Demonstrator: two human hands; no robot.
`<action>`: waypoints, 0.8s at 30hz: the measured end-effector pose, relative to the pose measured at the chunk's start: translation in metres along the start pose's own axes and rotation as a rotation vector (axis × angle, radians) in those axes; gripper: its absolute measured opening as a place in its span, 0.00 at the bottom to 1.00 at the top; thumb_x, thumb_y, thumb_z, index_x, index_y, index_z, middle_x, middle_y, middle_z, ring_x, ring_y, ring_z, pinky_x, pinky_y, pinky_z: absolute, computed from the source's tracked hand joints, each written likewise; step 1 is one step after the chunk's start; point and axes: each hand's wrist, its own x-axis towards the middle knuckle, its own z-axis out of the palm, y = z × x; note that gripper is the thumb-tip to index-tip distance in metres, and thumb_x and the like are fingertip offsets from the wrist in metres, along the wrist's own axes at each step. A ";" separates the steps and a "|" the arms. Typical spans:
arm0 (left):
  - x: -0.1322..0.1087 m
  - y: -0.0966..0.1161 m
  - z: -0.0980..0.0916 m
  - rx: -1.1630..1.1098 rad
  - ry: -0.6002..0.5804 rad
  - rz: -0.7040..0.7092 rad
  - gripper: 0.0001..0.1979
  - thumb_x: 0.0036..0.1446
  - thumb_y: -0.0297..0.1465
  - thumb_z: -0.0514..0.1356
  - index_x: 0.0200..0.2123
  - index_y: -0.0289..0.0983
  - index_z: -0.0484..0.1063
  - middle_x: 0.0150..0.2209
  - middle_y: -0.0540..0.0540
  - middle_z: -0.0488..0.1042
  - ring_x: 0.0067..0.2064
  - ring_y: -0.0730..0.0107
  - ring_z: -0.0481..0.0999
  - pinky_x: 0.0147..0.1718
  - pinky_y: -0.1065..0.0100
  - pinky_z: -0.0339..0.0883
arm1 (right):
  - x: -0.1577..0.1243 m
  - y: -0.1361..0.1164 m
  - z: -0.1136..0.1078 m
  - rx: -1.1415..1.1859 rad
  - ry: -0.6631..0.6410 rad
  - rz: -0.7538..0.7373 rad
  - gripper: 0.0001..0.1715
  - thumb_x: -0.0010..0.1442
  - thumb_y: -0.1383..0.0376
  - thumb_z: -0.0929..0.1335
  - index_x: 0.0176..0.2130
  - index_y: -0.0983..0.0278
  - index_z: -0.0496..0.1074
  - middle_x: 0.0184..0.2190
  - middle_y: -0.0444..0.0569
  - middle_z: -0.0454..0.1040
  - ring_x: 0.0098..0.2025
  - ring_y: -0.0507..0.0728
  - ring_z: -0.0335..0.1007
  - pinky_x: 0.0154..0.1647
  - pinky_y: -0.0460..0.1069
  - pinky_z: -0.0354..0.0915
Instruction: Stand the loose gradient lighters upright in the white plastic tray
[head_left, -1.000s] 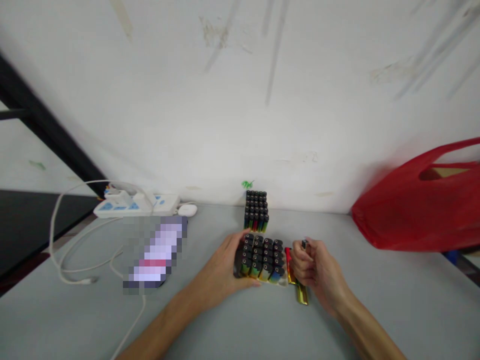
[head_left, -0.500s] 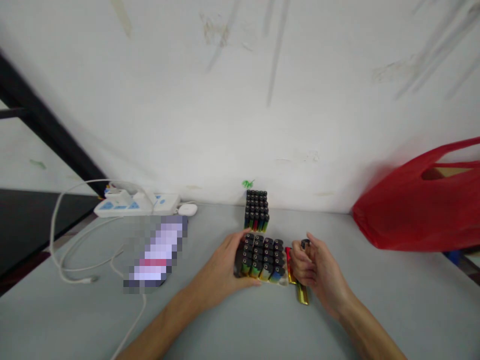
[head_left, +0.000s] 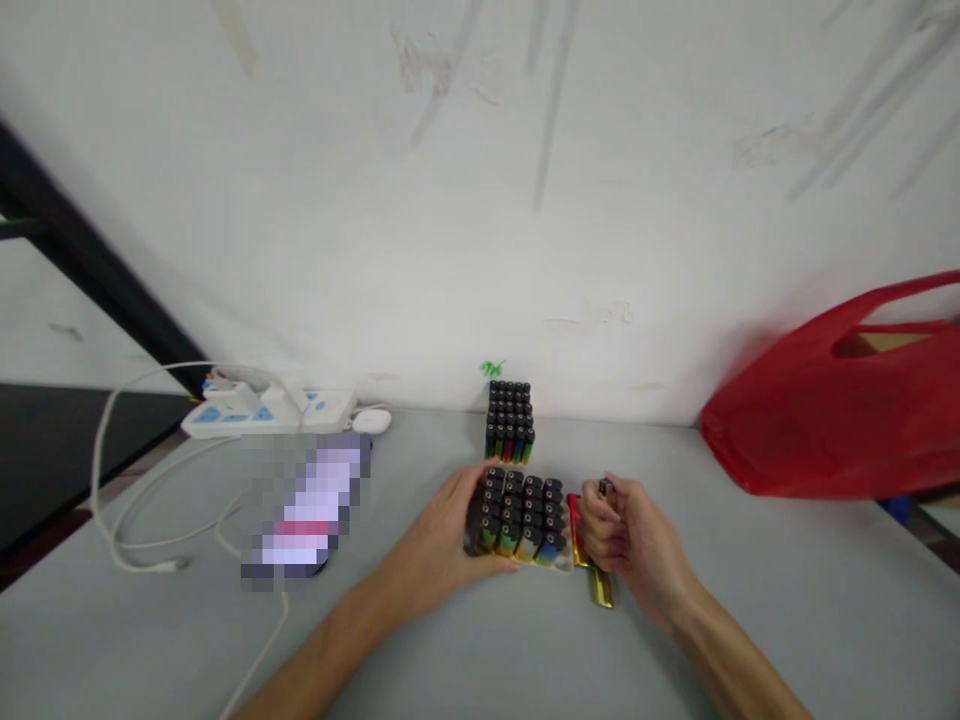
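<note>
My left hand (head_left: 446, 530) is wrapped round the left side of a clear tray holding rows of black-topped lighters (head_left: 523, 515). To the right of it my right hand (head_left: 611, 525) is closed round a lighter, whose dark metal top shows above the fist. A red lighter (head_left: 576, 530) and a gold lighter (head_left: 601, 587) lie on the table beside and below this hand. Behind the tray, near the wall, a second block of black-topped lighters (head_left: 510, 420) stands upright.
A blurred-out phone (head_left: 307, 510) with a white cable lies at the left. Behind it are a white power strip (head_left: 270, 412) and a small white case (head_left: 372, 421). At the far right a red bag (head_left: 817, 430) rests against the wall (head_left: 600, 220).
The whole view has shifted slightly. Both hands keep the same hold and place beside the tray.
</note>
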 end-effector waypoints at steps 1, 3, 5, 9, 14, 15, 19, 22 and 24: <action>0.000 0.000 0.000 0.003 0.000 0.001 0.53 0.50 0.40 0.82 0.74 0.47 0.61 0.72 0.39 0.69 0.72 0.38 0.69 0.74 0.42 0.61 | 0.000 0.001 0.000 -0.015 0.010 0.002 0.33 0.58 0.41 0.72 0.25 0.57 0.54 0.21 0.32 0.41 0.23 0.49 0.31 0.19 0.45 0.34; 0.000 -0.001 0.001 0.011 0.003 0.002 0.55 0.49 0.39 0.83 0.75 0.48 0.60 0.72 0.40 0.69 0.73 0.39 0.69 0.74 0.42 0.61 | 0.000 0.002 -0.001 -0.044 0.024 0.004 0.32 0.58 0.41 0.72 0.25 0.57 0.54 0.21 0.32 0.42 0.23 0.49 0.31 0.19 0.45 0.34; 0.000 -0.002 0.001 0.016 0.009 0.001 0.55 0.49 0.39 0.83 0.75 0.48 0.60 0.72 0.40 0.69 0.72 0.38 0.69 0.74 0.42 0.61 | 0.001 0.002 -0.001 -0.051 0.022 -0.002 0.34 0.58 0.38 0.72 0.26 0.57 0.55 0.21 0.32 0.42 0.23 0.49 0.30 0.19 0.45 0.34; 0.000 -0.003 0.001 0.015 0.001 -0.001 0.54 0.50 0.39 0.82 0.75 0.48 0.61 0.72 0.40 0.70 0.72 0.39 0.70 0.74 0.43 0.61 | 0.002 0.002 0.002 -0.007 -0.011 -0.029 0.37 0.60 0.33 0.72 0.26 0.58 0.58 0.21 0.32 0.43 0.23 0.48 0.30 0.20 0.45 0.36; 0.000 -0.001 0.000 0.012 -0.006 0.008 0.53 0.51 0.39 0.82 0.74 0.48 0.60 0.72 0.40 0.69 0.72 0.41 0.69 0.74 0.44 0.61 | -0.001 0.002 0.010 0.010 0.030 -0.173 0.28 0.69 0.38 0.70 0.40 0.59 0.70 0.25 0.36 0.58 0.22 0.49 0.44 0.21 0.44 0.47; 0.001 0.000 0.000 0.010 -0.005 0.006 0.52 0.51 0.39 0.82 0.74 0.48 0.61 0.72 0.40 0.70 0.72 0.41 0.69 0.74 0.43 0.61 | -0.002 0.003 0.011 -0.017 0.034 -0.211 0.25 0.72 0.40 0.69 0.42 0.58 0.71 0.25 0.36 0.61 0.22 0.50 0.49 0.22 0.45 0.52; 0.001 0.001 -0.001 0.004 -0.001 -0.005 0.53 0.49 0.39 0.83 0.73 0.48 0.62 0.71 0.40 0.71 0.72 0.39 0.70 0.74 0.43 0.62 | -0.003 0.003 0.010 -0.186 0.053 -0.307 0.20 0.75 0.45 0.69 0.48 0.57 0.75 0.29 0.41 0.71 0.30 0.55 0.65 0.34 0.49 0.65; 0.001 0.000 -0.001 0.012 0.004 -0.005 0.53 0.49 0.39 0.83 0.74 0.47 0.62 0.71 0.39 0.71 0.72 0.39 0.70 0.74 0.43 0.61 | -0.002 0.000 0.007 -0.356 0.126 -0.401 0.20 0.72 0.46 0.73 0.47 0.59 0.80 0.39 0.46 0.78 0.41 0.58 0.73 0.44 0.51 0.68; 0.001 0.000 -0.001 0.015 0.006 0.002 0.53 0.49 0.38 0.83 0.74 0.46 0.62 0.71 0.39 0.71 0.72 0.39 0.70 0.74 0.43 0.61 | -0.001 -0.002 0.005 -0.444 0.157 -0.444 0.20 0.70 0.47 0.74 0.45 0.60 0.83 0.43 0.48 0.80 0.46 0.61 0.75 0.49 0.52 0.67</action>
